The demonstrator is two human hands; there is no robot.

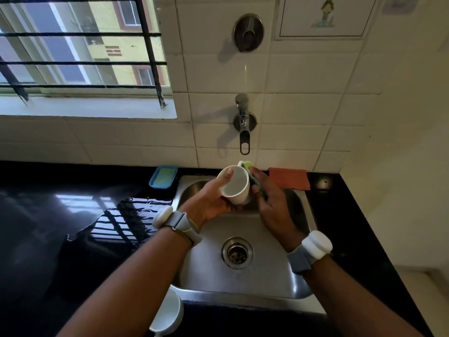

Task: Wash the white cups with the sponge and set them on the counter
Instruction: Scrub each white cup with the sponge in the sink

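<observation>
I hold a white cup [235,184] above the steel sink [279,271], its mouth tilted toward me. My left hand [211,200] grips it from the left, thumb over the rim. My right hand [269,203] presses a green and yellow sponge [250,169] against the cup's right outer side. A second white cup [170,312] stands on the black counter [60,239] by the sink's near left corner, partly hidden under my left forearm.
A wall tap [243,125] hangs over the sink with no water running. A blue soap tray [163,176] sits at the sink's far left, an orange cloth [289,178] at its far right. A water puddle [126,217] spreads on the counter to the left.
</observation>
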